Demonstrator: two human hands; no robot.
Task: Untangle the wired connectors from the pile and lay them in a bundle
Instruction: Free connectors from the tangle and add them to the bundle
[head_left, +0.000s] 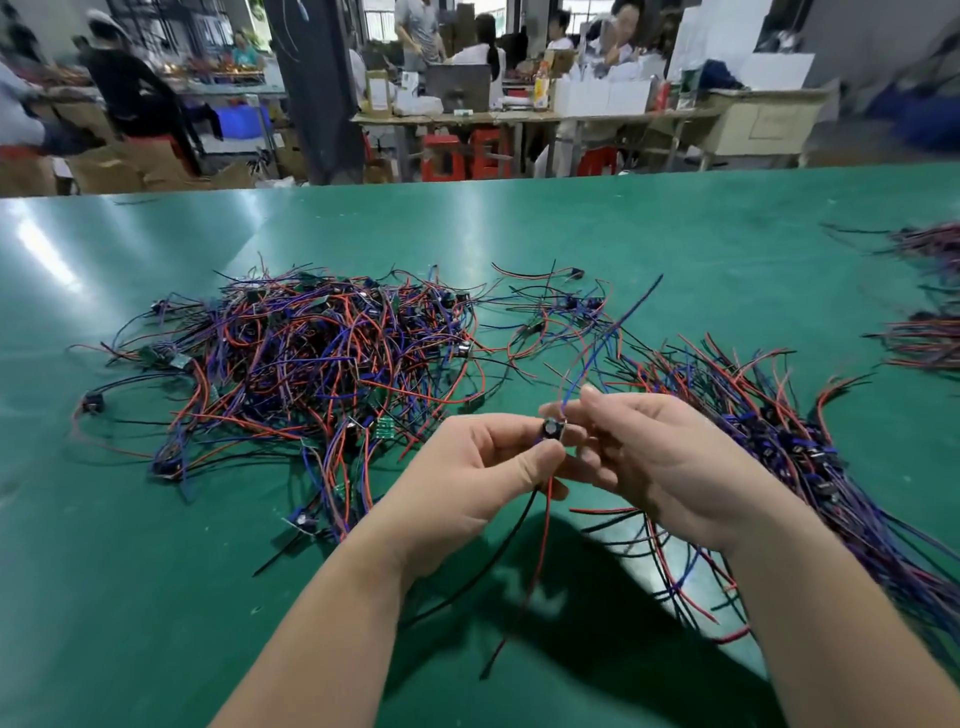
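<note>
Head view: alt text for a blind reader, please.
The left hand pinches a small black wired connector above a green table while the right hand pinches its blue wire; red and black wires hang below. A tangled pile of red, blue and black wires lies to the left, a straighter bundle to the right.

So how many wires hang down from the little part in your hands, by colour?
Hanging below the connector:
red wire: 1
black wire: 1
Total: 2
</note>
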